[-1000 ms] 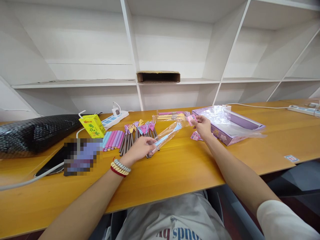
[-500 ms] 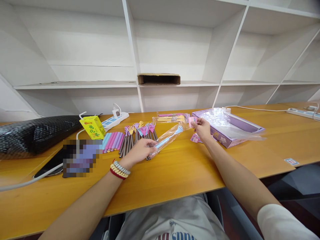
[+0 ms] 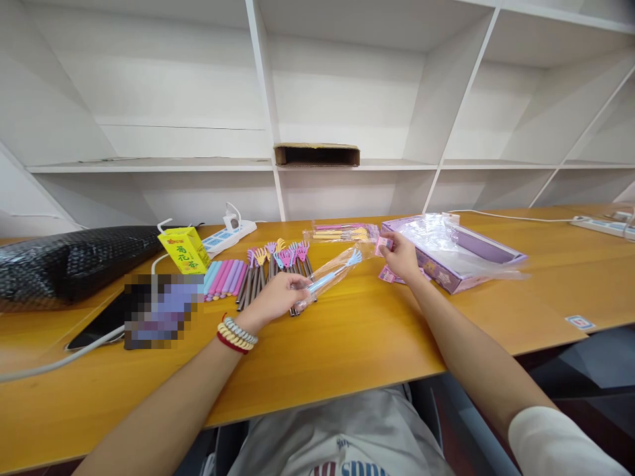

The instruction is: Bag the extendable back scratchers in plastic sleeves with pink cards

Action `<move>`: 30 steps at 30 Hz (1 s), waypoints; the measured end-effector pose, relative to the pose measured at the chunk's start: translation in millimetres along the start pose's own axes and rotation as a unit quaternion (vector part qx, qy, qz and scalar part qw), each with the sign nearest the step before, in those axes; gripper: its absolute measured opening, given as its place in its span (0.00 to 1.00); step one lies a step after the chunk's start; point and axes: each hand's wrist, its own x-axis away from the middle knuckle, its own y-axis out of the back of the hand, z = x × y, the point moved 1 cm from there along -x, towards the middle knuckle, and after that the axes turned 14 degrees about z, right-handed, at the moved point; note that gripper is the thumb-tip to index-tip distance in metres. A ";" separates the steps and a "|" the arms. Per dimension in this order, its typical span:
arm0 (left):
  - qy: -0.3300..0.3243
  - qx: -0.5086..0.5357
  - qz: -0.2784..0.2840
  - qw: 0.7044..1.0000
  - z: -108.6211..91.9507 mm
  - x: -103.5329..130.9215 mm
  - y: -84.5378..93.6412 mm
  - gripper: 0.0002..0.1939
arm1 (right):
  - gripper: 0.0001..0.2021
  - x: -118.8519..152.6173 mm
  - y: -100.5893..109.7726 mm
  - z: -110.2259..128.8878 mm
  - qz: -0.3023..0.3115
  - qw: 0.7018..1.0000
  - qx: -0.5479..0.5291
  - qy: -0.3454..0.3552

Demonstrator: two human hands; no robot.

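Crossing the near edge of the table, both forearms angle inward; the left hand pinches the near end of the bagged blue back scratcher, aslant between hands; the right hand grips the pink card beyond.

A white shelving unit fills the far side — wide compartments parted by upright panels — behind a yellow-brown wooden table that stretches from left to right. Grey seating shows at the near right, above a dark reddish floor, in soft light.
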 end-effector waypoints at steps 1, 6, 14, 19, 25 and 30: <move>0.000 0.001 -0.001 1.000 0.2 -0.5 0.1 0.13 | 0.14 -0.5 -0.2 -1.2 -0.010 1.000 0.005 0.000; -0.004 0.012 -0.006 1.000 1.8 -1.4 0.3 0.14 | 0.10 -2.3 -2.1 -5.8 -0.037 0.999 -0.013 0.003; -0.011 0.019 0.008 1.000 1.4 0.3 0.0 0.11 | 0.13 0.2 3.4 1.3 -0.031 0.997 -0.062 0.033; -0.008 0.024 0.015 1.000 0.3 -0.2 0.6 0.12 | 0.13 -1.6 1.5 0.1 -0.021 0.983 -0.181 -0.006; -0.013 0.007 0.020 1.000 -4.0 2.1 -1.9 0.11 | 0.12 -2.2 -0.1 -1.0 -0.055 0.984 -0.171 -0.003; 0.002 -0.010 0.012 1.000 -3.8 1.7 -1.5 0.16 | 0.12 -4.9 -0.9 -3.6 -0.069 0.980 -0.188 0.012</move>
